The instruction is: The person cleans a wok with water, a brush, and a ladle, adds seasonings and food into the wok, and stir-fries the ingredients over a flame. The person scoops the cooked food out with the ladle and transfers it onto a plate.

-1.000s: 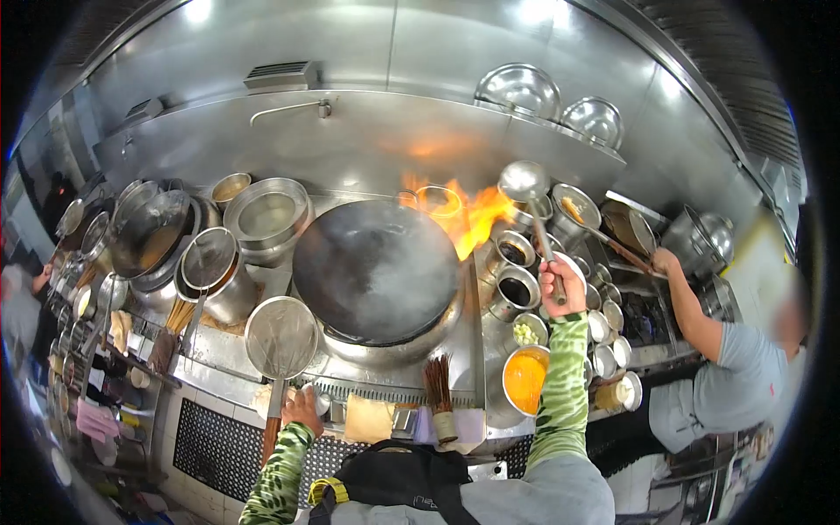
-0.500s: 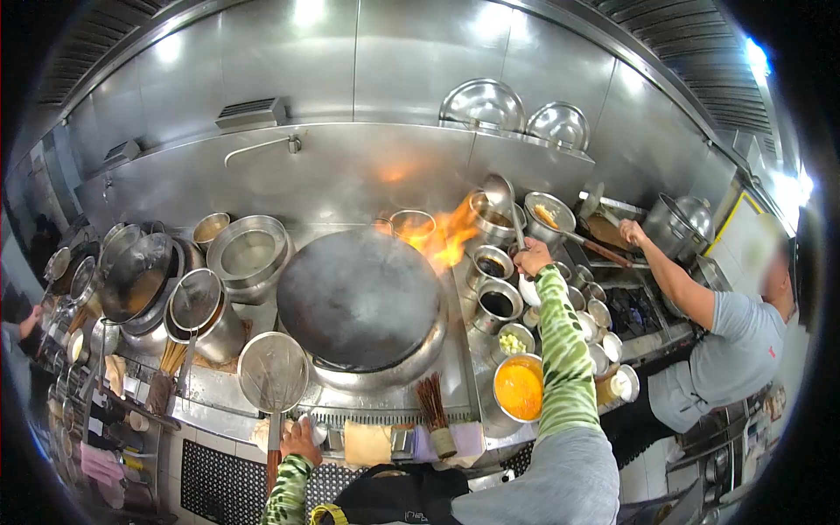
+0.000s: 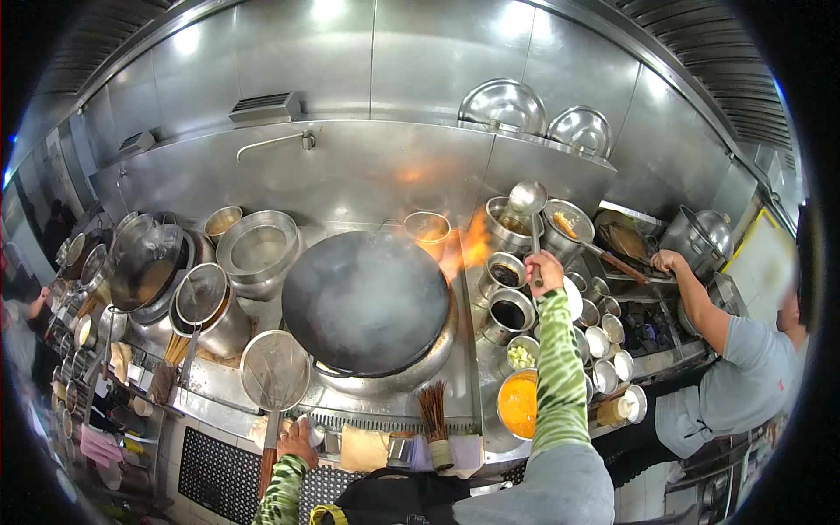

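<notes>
My right hand (image 3: 546, 273) is wrapped round the handle of a metal ladle (image 3: 528, 198), whose bowl is raised beside a steel pot (image 3: 506, 229) behind the sauces. Below my right forearm stands a pot of orange liquid (image 3: 518, 404). My left hand (image 3: 297, 443) is curled at the stove's front edge, next to the handle of a round mesh strainer (image 3: 276, 371). Something white shows by its fingers, but I cannot make out what they hold. Between my hands sits a large black wok (image 3: 364, 306), smoking, with flames (image 3: 473, 243) at its back right.
Dark sauce pots (image 3: 508, 315) and a bowl of chopped pieces (image 3: 521, 354) line the right side. A bamboo brush (image 3: 435, 416) and folded cloth (image 3: 364, 448) lie in front. Steel pots and strainers (image 3: 202, 295) crowd the left. A co-worker (image 3: 739, 359) stands at the right.
The ladle bowl has moved right from the flames. The flames are smaller. The co-worker's hand has moved lower and to the right. The view has shifted slightly; my left hand stays by the strainer handle.
</notes>
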A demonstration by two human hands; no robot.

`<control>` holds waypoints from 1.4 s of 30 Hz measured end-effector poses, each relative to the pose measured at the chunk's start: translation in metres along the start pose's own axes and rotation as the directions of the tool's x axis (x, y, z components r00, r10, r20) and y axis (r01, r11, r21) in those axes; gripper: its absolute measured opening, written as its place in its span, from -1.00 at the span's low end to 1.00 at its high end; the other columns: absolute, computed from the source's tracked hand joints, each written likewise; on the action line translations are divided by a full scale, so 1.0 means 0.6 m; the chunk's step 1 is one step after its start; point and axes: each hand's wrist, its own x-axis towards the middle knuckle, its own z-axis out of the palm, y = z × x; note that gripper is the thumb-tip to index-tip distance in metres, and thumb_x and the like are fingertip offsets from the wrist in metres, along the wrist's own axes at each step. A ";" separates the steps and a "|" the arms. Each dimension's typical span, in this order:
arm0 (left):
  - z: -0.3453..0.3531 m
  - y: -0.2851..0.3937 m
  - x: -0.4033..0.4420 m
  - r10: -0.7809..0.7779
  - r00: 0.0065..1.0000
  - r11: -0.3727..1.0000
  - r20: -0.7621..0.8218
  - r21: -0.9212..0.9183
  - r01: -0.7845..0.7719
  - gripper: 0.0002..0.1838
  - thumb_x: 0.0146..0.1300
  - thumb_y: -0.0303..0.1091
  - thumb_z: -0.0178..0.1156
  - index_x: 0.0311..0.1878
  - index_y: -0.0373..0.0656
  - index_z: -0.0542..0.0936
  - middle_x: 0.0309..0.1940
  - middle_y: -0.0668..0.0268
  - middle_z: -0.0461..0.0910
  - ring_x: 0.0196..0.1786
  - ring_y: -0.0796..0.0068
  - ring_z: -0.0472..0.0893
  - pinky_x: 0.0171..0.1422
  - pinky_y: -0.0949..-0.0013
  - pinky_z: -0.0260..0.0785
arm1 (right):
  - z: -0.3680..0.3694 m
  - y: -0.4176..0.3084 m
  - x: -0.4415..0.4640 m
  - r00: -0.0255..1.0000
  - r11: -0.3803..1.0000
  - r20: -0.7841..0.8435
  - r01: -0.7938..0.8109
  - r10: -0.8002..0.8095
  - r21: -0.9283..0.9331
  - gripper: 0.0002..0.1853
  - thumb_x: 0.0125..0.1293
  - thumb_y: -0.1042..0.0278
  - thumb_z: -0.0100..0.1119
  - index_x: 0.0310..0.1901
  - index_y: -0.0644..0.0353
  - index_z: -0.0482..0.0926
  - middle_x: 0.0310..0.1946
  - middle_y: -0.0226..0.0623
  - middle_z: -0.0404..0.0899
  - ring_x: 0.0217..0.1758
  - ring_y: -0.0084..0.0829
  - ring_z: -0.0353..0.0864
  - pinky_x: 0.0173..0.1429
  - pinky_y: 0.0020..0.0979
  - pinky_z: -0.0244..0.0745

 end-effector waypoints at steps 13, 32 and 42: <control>-0.012 -0.002 -0.024 0.026 0.998 1.000 -0.051 -0.016 -0.027 -0.02 0.10 -0.15 0.30 0.54 -0.07 0.02 0.50 -0.04 0.09 0.42 -0.10 0.28 0.45 -0.04 0.16 | 0.122 0.035 -0.423 0.915 0.934 0.209 -0.311 0.344 -0.177 -0.35 0.27 0.50 0.18 0.38 0.19 0.20 -0.30 -0.18 0.59 -0.55 -0.49 0.50 -0.62 -0.47 0.40; 0.442 0.191 0.079 0.942 0.256 0.318 0.218 -0.825 -0.467 -0.45 0.46 -0.08 0.04 0.35 -0.26 0.38 0.18 -0.02 0.55 0.22 0.13 0.55 0.31 0.22 0.38 | 0.021 0.197 -0.488 0.847 0.223 0.528 0.528 -0.062 -0.820 -0.69 0.29 0.28 0.14 0.04 0.07 0.66 -0.17 -0.02 0.65 -0.08 0.01 0.65 0.00 -0.08 0.56; 0.464 0.320 0.030 0.770 0.579 0.618 0.267 -0.539 -0.573 -0.22 0.35 0.28 -0.17 0.11 -0.37 0.52 -0.09 -0.20 0.62 0.03 -0.20 0.59 0.23 -0.01 0.35 | -0.272 0.201 -0.074 0.879 -0.371 0.204 0.379 0.431 -0.848 -0.44 -0.10 0.21 0.29 0.07 -0.01 0.67 -0.04 -0.10 0.67 0.05 -0.08 0.65 0.17 -0.21 0.55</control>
